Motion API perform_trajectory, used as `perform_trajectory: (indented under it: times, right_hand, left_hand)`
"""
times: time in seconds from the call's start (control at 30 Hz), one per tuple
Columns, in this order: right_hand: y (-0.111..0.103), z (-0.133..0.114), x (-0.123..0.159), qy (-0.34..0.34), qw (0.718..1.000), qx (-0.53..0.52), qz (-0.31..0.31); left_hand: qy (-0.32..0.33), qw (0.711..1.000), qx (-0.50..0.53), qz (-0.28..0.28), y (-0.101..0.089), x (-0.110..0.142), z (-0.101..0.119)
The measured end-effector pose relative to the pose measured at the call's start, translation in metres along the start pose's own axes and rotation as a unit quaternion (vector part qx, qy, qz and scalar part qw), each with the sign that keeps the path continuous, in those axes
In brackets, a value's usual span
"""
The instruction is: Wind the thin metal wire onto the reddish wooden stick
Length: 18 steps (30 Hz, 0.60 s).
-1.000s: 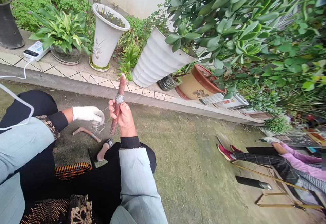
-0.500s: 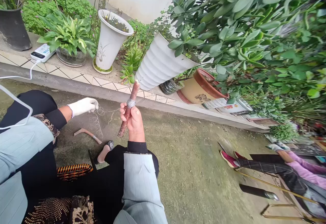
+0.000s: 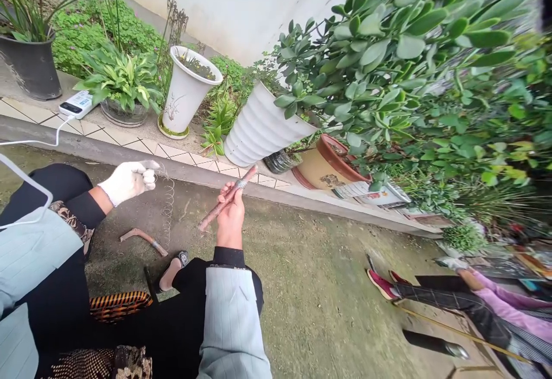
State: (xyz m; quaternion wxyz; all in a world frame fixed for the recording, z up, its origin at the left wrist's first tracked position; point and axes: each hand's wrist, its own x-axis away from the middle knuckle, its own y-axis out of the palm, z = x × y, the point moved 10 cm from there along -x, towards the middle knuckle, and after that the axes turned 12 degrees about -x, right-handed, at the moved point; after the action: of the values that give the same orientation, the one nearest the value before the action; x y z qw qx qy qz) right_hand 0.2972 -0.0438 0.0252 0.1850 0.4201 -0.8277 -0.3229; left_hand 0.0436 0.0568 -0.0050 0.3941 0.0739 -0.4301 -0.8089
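Observation:
My right hand (image 3: 230,209), bare, is closed around a brown wooden stick (image 3: 210,217) that slants up to the right. Near its upper end, just above my fingers, a band of thin silvery wire (image 3: 240,184) is wound around the stick. My left hand (image 3: 129,182) wears a white glove and has its fingers curled, the index finger pointing right, with thin wire at the fingertips. From there loose wire (image 3: 169,201) hangs in springy coils toward the ground. Below lies a second, bent stick (image 3: 144,237) with a wire band near one end.
Along a tiled ledge (image 3: 142,142) stand a white ribbed pot (image 3: 263,129), a smaller white pot (image 3: 190,94), a tan pot (image 3: 321,166) and a power bank (image 3: 76,104) with a white cable. A woven basket (image 3: 121,305) is by my legs. Another person's red shoe (image 3: 380,284) shows at right.
My left hand has lifted and its index finger has straightened. My right hand has tipped the stick further over to the right and lowered its upper end.

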Motion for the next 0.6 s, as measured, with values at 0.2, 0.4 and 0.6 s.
perform_trajectory:
  times: [0.2,0.4,0.6]
  right_hand:
    - [-0.028,-0.033,-0.011,-0.063,0.993,-0.031,0.09]
    - [-0.043,-0.068,-0.019,-0.117,0.989,-0.003,0.087]
    - [-0.058,-0.093,-0.02,-0.16,0.982,-0.01,0.102]
  left_hand:
    - [-0.014,0.999,-0.032,-0.036,-0.001,0.006,0.017]
    - [0.026,0.993,-0.109,-0.047,-0.004,0.007,0.037]
    - [0.108,0.951,-0.289,0.012,-0.009,0.012,0.061]
